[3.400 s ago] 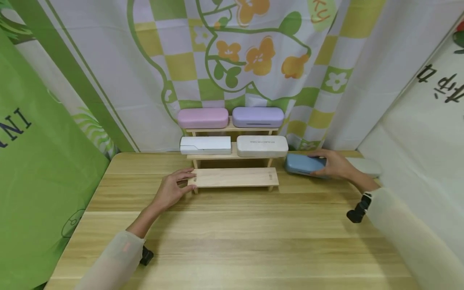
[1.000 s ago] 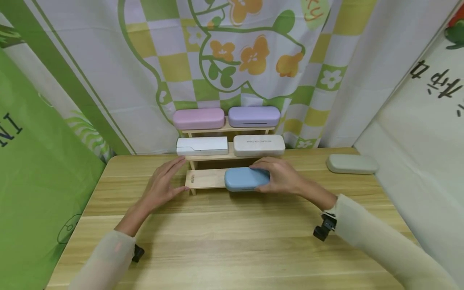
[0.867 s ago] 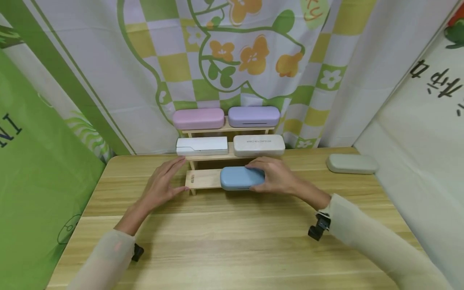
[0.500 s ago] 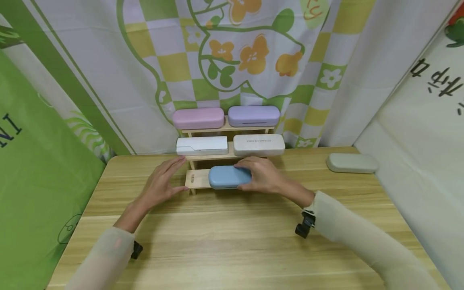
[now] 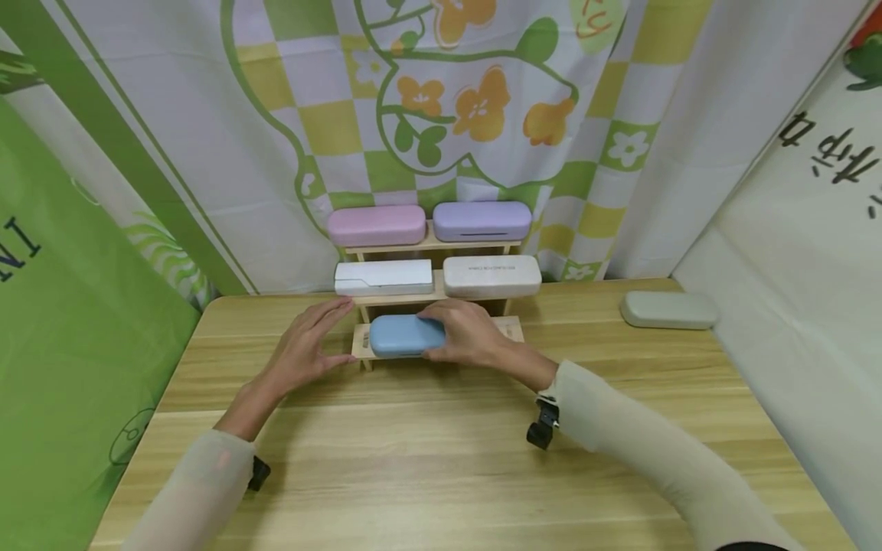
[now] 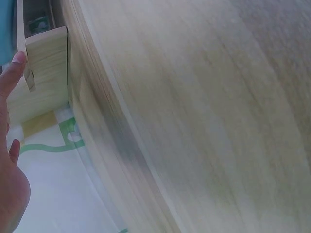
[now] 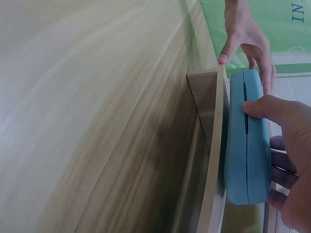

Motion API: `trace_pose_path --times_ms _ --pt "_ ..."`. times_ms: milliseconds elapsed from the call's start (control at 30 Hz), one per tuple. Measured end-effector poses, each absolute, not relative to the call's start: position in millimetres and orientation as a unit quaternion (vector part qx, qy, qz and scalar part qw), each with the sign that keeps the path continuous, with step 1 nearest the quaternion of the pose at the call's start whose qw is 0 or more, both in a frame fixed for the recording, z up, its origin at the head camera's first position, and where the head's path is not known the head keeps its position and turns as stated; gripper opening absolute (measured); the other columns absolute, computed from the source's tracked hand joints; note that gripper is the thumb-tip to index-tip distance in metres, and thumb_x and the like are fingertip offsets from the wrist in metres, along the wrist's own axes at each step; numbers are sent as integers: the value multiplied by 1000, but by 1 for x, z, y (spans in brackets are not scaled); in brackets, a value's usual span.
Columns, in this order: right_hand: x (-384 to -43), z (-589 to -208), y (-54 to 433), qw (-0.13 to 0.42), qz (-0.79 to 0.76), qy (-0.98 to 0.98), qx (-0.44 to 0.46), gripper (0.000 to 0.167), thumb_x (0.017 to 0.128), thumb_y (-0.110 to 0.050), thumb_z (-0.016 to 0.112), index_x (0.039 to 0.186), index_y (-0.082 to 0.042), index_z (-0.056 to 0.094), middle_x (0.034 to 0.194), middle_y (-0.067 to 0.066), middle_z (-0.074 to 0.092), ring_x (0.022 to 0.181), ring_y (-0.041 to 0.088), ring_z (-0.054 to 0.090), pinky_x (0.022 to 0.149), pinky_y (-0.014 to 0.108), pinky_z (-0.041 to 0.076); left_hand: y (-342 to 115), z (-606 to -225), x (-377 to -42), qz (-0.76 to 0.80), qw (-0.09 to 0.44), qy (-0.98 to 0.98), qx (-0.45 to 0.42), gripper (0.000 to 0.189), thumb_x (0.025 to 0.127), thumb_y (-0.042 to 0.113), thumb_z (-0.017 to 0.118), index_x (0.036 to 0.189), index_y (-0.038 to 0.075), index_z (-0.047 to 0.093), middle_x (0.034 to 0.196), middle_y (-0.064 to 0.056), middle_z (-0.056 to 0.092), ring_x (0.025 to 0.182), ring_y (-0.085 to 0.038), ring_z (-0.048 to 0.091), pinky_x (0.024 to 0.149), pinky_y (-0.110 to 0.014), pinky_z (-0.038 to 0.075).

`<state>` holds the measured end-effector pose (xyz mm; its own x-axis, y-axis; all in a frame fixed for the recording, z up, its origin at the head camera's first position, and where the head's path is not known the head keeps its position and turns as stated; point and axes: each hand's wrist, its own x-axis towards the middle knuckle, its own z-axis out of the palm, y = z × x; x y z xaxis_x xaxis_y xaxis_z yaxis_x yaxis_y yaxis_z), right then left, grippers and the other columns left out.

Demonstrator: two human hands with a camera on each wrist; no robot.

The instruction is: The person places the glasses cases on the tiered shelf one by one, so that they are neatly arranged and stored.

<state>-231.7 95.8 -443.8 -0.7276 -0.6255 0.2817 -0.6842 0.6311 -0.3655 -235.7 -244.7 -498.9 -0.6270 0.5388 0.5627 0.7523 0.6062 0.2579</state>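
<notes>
My right hand (image 5: pixel 468 334) grips a blue glasses case (image 5: pixel 405 335) by its right part, thumb on the front and fingers behind. The case lies along the left part of the lowest tier of a wooden three-step stand (image 5: pixel 511 327). In the right wrist view the case (image 7: pixel 248 141) is level with that tier; whether it rests fully on it I cannot tell. My left hand (image 5: pixel 303 348) is at the stand's left end, fingers extended, its thumb touching the end of the lowest board. Only part of this hand (image 6: pixel 14 184) enters the left wrist view.
On the middle tier sit a white case (image 5: pixel 384 277) and an off-white case (image 5: pixel 492 276). Above them are a pink case (image 5: pixel 377 225) and a purple case (image 5: pixel 482 221). A grey-green case (image 5: pixel 670 310) lies at the right on the wooden table (image 5: pixel 441 459). A patterned curtain (image 5: pixel 317 92) hangs behind.
My right hand has brought the blue glasses case from the table at the right onto the lowest tier's area, then leftward along it. My left hand stays by the stand's left end.
</notes>
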Motion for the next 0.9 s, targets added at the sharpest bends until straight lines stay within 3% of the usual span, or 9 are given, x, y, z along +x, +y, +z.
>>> trace_pose_path --times_ms 600,900 --pt "-236 -451 68 83 199 -898 384 61 82 -38 93 131 -6 74 131 9 73 119 25 70 93 38 64 -242 -495 -234 -238 209 -874 -368 109 57 15 107 150 -4 54 152 -22 54 135 -44 53 113 -62 47" --pt "-237 -452 64 95 176 -889 411 57 87 -39 90 132 -7 75 131 12 68 108 24 70 86 34 65 -242 -494 -234 -245 206 -873 -369 111 54 12 108 149 -5 54 151 -24 54 137 -44 53 115 -62 46"
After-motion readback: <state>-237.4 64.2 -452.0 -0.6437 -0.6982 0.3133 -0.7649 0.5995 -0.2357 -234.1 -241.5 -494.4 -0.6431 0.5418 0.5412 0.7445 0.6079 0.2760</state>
